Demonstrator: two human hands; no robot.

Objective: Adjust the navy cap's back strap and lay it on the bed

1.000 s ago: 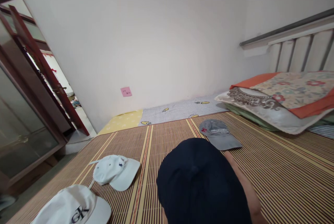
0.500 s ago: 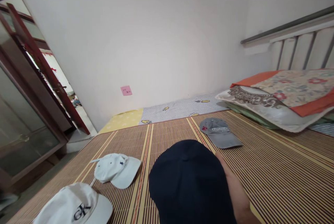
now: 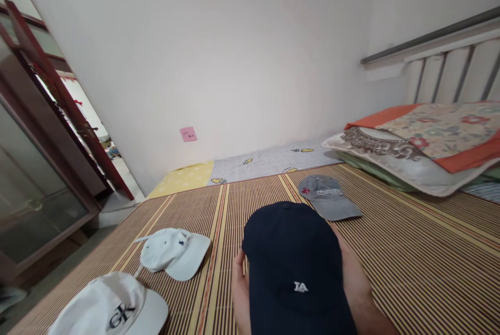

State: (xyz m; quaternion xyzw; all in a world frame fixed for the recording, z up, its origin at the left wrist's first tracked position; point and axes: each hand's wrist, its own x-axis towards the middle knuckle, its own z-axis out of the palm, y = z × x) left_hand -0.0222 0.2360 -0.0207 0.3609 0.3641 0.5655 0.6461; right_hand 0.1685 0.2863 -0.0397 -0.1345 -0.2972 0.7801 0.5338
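Note:
A dark navy cap (image 3: pixel 292 251) with a small white emblem is held up at the bottom centre, its crown toward the far wall. My left hand (image 3: pixel 240 293) grips its left side, and my right hand (image 3: pixel 357 283) grips its right side; both hands are partly hidden behind the cap. Beyond it, a grey cap (image 3: pixel 330 197) lies on the striped mat (image 3: pixel 390 251). On the left of the mat lie a white cap (image 3: pixel 175 251) with a small dark logo and, nearer, a white cap with black letters (image 3: pixel 109 304).
Stacked pillows (image 3: pixel 390 158) with an orange floral cover (image 3: pixel 449 126) lie at the right, beside a white slatted headboard (image 3: pixel 453 74). A pink note (image 3: pixel 188 134) is on the wall (image 3: pixel 242 53). A red-brown door (image 3: pixel 70 95) stands at the far left.
My left hand has come into view at the navy cap's left side. The cap has shifted slightly right and turned, so its white emblem now shows.

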